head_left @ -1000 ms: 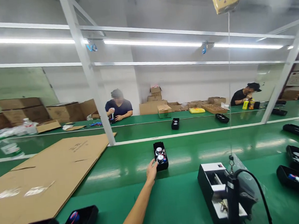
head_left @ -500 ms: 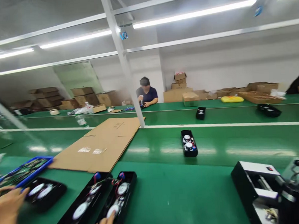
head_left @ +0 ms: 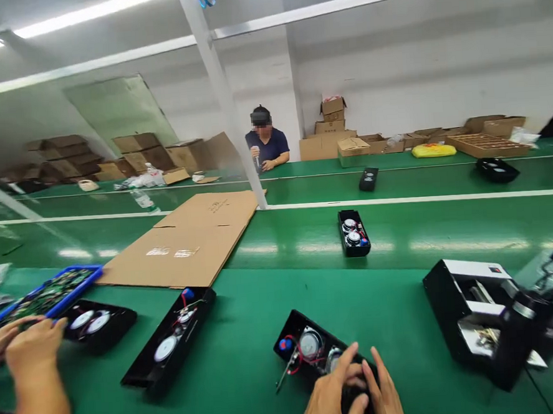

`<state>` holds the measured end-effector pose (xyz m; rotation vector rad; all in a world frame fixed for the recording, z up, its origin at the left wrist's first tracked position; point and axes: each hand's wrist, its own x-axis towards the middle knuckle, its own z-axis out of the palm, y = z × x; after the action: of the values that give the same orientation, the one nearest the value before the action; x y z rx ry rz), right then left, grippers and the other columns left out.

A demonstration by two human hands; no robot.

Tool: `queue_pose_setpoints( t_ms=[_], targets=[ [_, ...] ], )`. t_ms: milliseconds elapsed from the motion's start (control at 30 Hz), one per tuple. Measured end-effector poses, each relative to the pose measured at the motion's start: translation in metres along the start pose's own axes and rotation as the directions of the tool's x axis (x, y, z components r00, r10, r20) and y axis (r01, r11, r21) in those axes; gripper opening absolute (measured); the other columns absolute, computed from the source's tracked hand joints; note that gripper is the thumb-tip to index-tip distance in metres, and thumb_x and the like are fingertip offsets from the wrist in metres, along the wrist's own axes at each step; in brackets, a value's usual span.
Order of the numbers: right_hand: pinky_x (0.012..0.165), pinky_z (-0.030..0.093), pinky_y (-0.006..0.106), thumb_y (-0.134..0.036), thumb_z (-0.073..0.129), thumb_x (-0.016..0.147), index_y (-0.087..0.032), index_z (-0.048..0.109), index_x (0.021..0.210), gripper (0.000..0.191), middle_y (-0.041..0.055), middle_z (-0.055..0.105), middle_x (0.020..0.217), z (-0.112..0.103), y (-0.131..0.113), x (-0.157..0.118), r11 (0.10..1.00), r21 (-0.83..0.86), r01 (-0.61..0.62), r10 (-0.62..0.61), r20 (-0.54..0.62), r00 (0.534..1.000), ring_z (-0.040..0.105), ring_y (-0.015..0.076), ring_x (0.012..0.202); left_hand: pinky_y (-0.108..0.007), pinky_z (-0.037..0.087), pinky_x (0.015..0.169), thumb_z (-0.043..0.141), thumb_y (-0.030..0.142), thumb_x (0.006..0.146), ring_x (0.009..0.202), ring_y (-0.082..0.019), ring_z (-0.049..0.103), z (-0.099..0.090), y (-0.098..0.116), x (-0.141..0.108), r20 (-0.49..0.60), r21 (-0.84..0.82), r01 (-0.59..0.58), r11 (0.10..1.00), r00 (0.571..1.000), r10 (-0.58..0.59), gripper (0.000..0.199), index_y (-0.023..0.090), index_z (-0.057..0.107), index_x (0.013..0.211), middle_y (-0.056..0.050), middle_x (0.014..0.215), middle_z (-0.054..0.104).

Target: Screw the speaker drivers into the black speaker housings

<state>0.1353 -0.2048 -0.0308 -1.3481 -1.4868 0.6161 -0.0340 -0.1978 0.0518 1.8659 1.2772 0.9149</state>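
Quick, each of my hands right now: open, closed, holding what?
Left hand: holding the black speaker housing at its near end.
Right hand: touching it there; grip cannot be told.

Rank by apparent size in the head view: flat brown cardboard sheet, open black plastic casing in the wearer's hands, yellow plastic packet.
1. Cardboard sheet
2. Black casing, partly hidden
3. Yellow packet; it lies farthest off, so its true size is unsure

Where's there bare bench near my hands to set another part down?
Bare patches: the green bench between your case and the white-topped box, and between your case and the next case leftward. Crowded: far left, with the blue tray, third case and a co-worker's hand; also right, around the box and black tool.
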Motion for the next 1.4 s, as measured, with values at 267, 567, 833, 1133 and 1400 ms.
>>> queue_pose_setpoints(
  t_ms=[267,567,833,1133,1400],
  targets=[
    [0.120,0.050,0.051,-0.010,0.071,0.065,-0.029,0.039,0.167,0.108,0.0161,0.040,0.166,-0.095,-0.006,0.056,0.985,-0.170,0.038,0.053,0.501,0.864,0.054,0.0393,0.148,-0.023,0.068,0.084,0.063,0.031,0.106,0.087,-0.017,0.083,-0.068,0.046,0.016,-0.306,0.126,-0.090,0.988,0.944,0.125,0.018,0.028,0.081,0.109,-0.002,0.099,0.085],
    [0.129,0.039,0.057,-0.009,0.068,0.079,-0.035,0.043,0.164,0.093,0.0099,0.023,0.180,-0.178,-0.024,0.086,0.952,-0.305,-0.030,0.186,0.500,0.845,0.041,0.0352,0.159,-0.048,0.057,0.118,0.056,0.017,0.105,0.133,-0.027,0.067,-0.055,0.007,0.015,0.033,0.333,-0.338,0.880,0.937,0.347,0.038,0.036,0.076,0.132,-0.007,0.117,0.077],
    [0.106,0.063,0.038,-0.019,0.071,0.096,-0.030,0.065,0.137,0.043,0.0094,0.073,0.133,-0.124,-0.047,0.032,0.951,-0.095,0.293,-0.262,0.255,0.931,0.073,0.0259,0.122,-0.053,0.054,0.120,0.064,0.020,0.104,0.111,-0.023,0.072,-0.026,0.017,0.036,0.010,0.274,-0.456,0.847,0.882,0.472,0.013,0.027,0.074,0.105,-0.001,0.089,0.076],
    [0.081,0.064,0.028,-0.017,0.054,0.110,-0.021,0.070,0.117,0.018,0.0060,0.081,0.098,-0.071,-0.074,0.054,0.885,0.081,0.458,-0.462,0.053,0.885,0.076,0.0177,0.088,-0.040,0.065,0.106,0.070,0.033,0.103,0.111,-0.024,0.079,-0.029,0.009,0.031,-0.079,0.191,-0.402,0.895,0.903,0.423,0.012,0.027,0.074,0.113,-0.004,0.100,0.082],
    [0.068,0.051,0.037,-0.003,0.045,0.106,-0.016,0.068,0.106,0.026,0.0033,0.074,0.082,-0.112,-0.094,0.088,0.688,-0.286,0.667,-0.422,0.590,0.688,0.068,0.0207,0.071,-0.069,0.051,0.118,0.090,0.021,0.078,0.153,-0.044,0.048,-0.032,-0.003,0.015,0.140,0.488,-0.357,0.797,0.933,0.332,0.047,0.026,0.071,0.121,-0.016,0.158,0.058]
  ],
)
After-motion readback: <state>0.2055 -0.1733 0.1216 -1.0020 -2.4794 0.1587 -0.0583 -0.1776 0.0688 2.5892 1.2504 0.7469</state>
